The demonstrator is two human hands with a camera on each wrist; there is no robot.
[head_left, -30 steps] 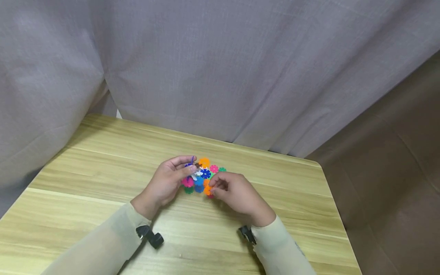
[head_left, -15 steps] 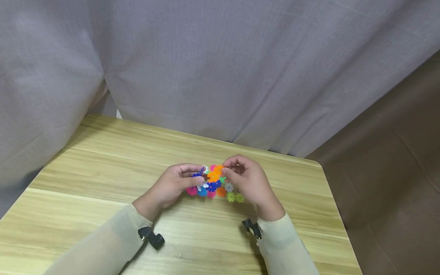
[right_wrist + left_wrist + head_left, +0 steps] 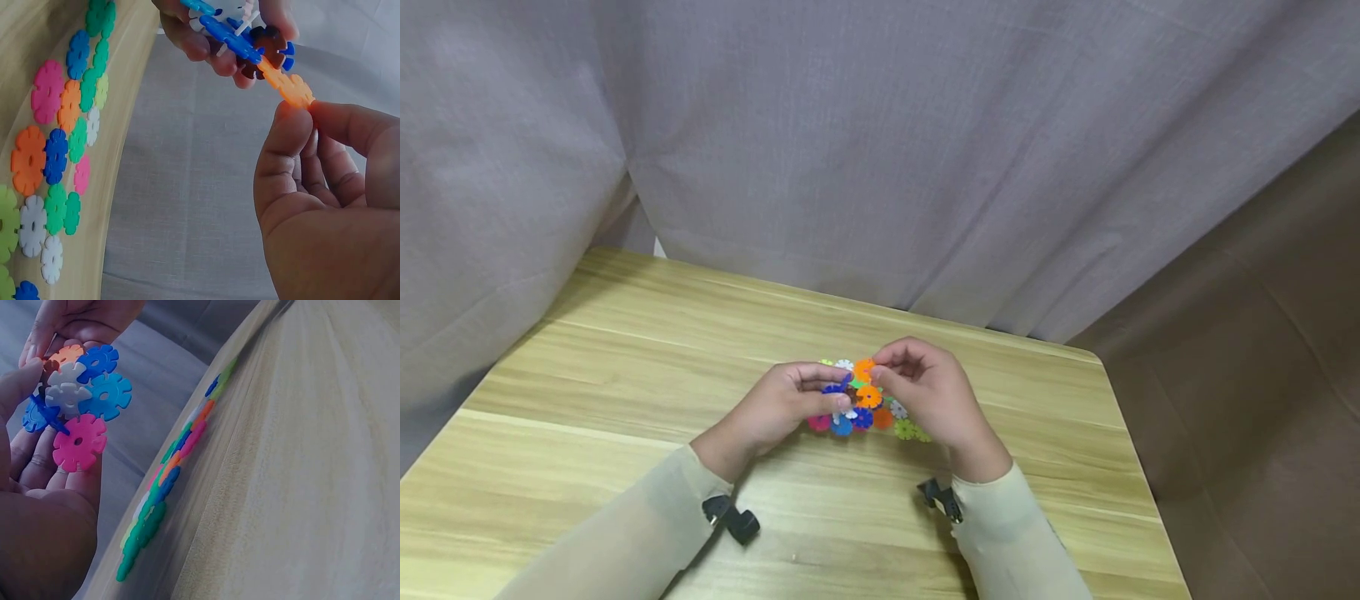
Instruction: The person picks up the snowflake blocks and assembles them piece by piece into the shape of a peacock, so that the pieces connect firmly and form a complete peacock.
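**Both hands on a cluster of joined discs above the surface**

Curtain (image 3: 880, 150): grey fabric hangs behind the far edge of the surface.

Surface (image 3: 625, 350): light wood grain, carrying a spread of loose discs (image 3: 895, 421) in pink, orange, blue, green, white and yellow, lying flat just under the hands.

Left hand (image 3: 771, 408): fingers curled, grip clamped on the cluster (image 3: 78, 394). The cluster is held clear of the surface, above the loose discs. In the left wrist view it shows pink, light blue, dark blue, white and orange discs slotted together, resting against the fingers with the thumb at its edge.

Right hand (image 3: 925, 392): thumb and forefinger pinched together on an orange disc (image 3: 289, 84). In the right wrist view that disc touches the near end of the cluster; whether it is slotted in cannot be told.
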